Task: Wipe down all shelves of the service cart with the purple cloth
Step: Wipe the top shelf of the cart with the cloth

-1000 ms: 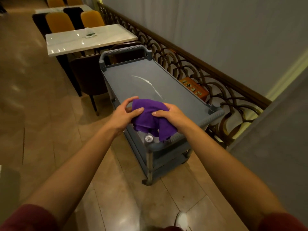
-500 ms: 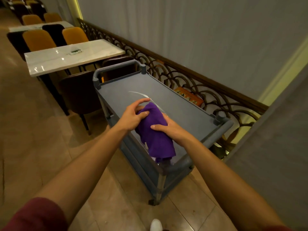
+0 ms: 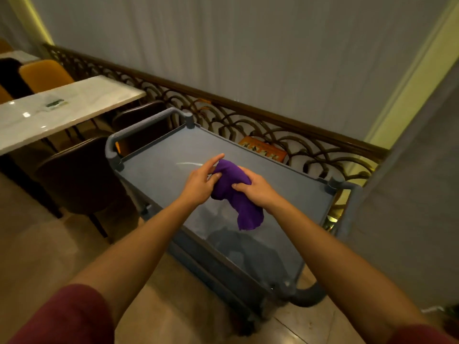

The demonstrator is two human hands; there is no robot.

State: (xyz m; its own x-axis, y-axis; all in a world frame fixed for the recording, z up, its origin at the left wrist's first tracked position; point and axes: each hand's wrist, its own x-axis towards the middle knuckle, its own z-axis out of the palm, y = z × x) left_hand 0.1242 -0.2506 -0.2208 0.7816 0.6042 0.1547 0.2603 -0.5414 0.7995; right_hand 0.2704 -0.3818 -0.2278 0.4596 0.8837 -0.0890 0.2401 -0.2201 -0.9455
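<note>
— What is seen, taking the biggest things first?

— A pale curtained wall [image 3: 248,45] is seen across the back, with a dark scrolled railing [image 3: 223,112] run along its foot. A white marble table [image 3: 62,108] is set at the left, with an orange chair [image 3: 44,74] behind it and a dark brown chair [image 3: 82,175] tucked in at its near side.

— And the service cart?

— The grey service cart [image 3: 161,157] is parked beside the railing, its top shelf seen from above. A curved handle [image 3: 146,122] is fitted at its far end. A pale streak [image 3: 188,163] is visible on the shelf surface. The lower shelves are mostly hidden under the top one.

— Where is the cloth kept?

— The purple cloth [image 3: 231,180] is held bunched above the middle of the top shelf, with one end left hanging down; whether that end touches the shelf cannot be told.

— How are the hands placed?

— The left hand [image 3: 201,182] is closed on the cloth's left side, though its index finger is stretched out straight. The right hand [image 3: 258,189] is clenched around the cloth's right side, the fabric being gripped under thumb and fingers. Maroon sleeves [image 3: 64,316] are seen at the bottom edge.
</note>
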